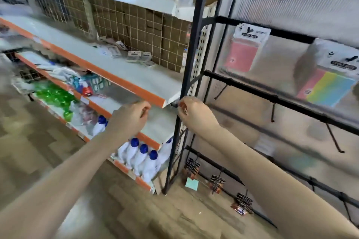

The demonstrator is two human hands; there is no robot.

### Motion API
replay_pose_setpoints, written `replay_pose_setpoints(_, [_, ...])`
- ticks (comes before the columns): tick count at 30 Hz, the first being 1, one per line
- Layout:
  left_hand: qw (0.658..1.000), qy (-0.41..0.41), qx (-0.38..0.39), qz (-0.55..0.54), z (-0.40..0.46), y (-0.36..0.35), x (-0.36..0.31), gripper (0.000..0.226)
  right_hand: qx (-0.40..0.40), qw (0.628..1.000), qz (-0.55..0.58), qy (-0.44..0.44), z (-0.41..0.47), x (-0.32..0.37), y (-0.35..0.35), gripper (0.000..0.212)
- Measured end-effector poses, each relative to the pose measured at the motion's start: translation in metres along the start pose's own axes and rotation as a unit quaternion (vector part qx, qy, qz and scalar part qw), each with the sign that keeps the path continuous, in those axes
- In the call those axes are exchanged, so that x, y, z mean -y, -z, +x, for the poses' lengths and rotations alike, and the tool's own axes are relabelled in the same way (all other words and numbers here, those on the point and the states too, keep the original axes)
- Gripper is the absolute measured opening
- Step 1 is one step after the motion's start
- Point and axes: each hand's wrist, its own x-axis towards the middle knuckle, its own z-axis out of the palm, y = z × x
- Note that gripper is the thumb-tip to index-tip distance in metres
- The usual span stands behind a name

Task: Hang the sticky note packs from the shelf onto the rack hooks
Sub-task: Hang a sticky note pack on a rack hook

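Both our arms reach forward in front of the white shelf with orange edge (pixel 124 83). Our left hand (pixel 132 117) hovers just under that edge, fingers loosely curled, nothing in them. Our right hand (pixel 191 112) sits at the shelf corner beside the black rack upright (pixel 186 75), fingers curled in; something small and dark shows at the fingertips, but we can't tell if it is gripped or just part of the rack.

Sticky note packs (pixel 138 58) lie in a loose cluster on the shelf, far back by the wire grid panel (pixel 147 36). Frame blurry, count unclear.

Two packs already hang on the rack: a pink sticky note pack (pixel 245 50) under the top bar, and a rainbow sticky note pack (pixel 328 81) further right. Bare rack hooks (pixel 334 138) jut from the middle bar.

White bottles with blue caps (pixel 142 156) stand on a lower shelf. Green bottles (pixel 56 96) lie to the left.
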Motion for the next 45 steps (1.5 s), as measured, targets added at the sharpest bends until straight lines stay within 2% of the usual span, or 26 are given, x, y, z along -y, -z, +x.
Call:
replay_pose_setpoints(9, [0.995, 0.094, 0.011, 0.009, 0.027, 0.010, 0.107, 0.026, 0.095, 0.993, 0.029, 0.056, 0.105, 0.060, -0.089, 0.021])
replay_pose_setpoints(15, [0.991, 0.122, -0.006, 0.056, 0.088, 0.009, 0.172, 0.027, 0.098, 0.993, 0.032, 0.059, 0.202, 0.085, -0.161, 0.018])
replay_pose_setpoints(20, [0.983, 0.156, 0.007, 0.094, 0.158, 0.013, 0.226, 0.027, 0.111, 0.992, 0.059, 0.017, 0.288, 0.105, -0.210, 0.023])
replay_pose_setpoints(24, [0.980, 0.171, 0.008, 0.103, 0.209, 0.012, 0.260, 0.028, 0.121, 0.990, 0.067, 0.023, 0.341, 0.120, -0.244, 0.024])
replay_pose_setpoints(30, [0.980, 0.169, 0.001, 0.106, 0.260, 0.010, 0.304, 0.028, 0.149, 0.986, 0.067, 0.025, 0.392, 0.127, -0.282, 0.025])
replay_pose_setpoints(38, [0.985, 0.146, 0.016, 0.092, 0.325, 0.000, 0.358, 0.031, 0.156, 0.985, 0.065, -0.019, 0.447, 0.116, -0.320, 0.026])
replay_pose_setpoints(45, [0.989, 0.109, 0.051, 0.087, 0.406, -0.010, 0.417, 0.036, 0.107, 0.991, 0.042, -0.071, 0.520, 0.111, -0.351, 0.033])
